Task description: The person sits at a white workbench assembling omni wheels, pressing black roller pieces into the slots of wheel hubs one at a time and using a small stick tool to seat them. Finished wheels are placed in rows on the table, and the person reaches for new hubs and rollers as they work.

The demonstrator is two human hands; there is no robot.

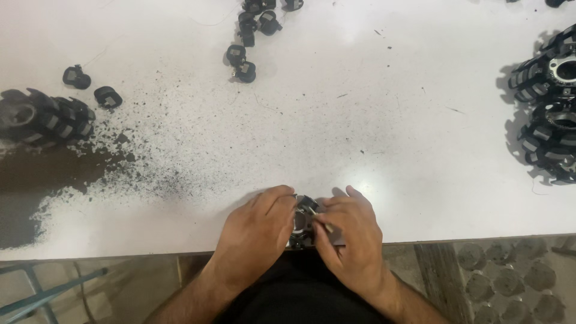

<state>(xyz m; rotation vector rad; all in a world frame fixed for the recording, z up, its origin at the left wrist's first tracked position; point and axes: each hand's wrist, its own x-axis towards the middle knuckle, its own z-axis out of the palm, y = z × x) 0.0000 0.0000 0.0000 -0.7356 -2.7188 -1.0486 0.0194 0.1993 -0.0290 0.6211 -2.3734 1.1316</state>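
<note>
While both hands meet at lower centre on the worktop point(390, 150), the left hand point(258, 231) clasps a small black wheel hub point(302, 221); the right hand point(351, 237), touching it, pinches a thin pin point(327, 226).

Centre: bare white table point(360, 120), open passage.
Left: dark wheel point(42, 117), loose rollers point(108, 96) block.
Far edge: small rollers point(246, 60).
Right: stacked wheels point(549, 108).
</note>
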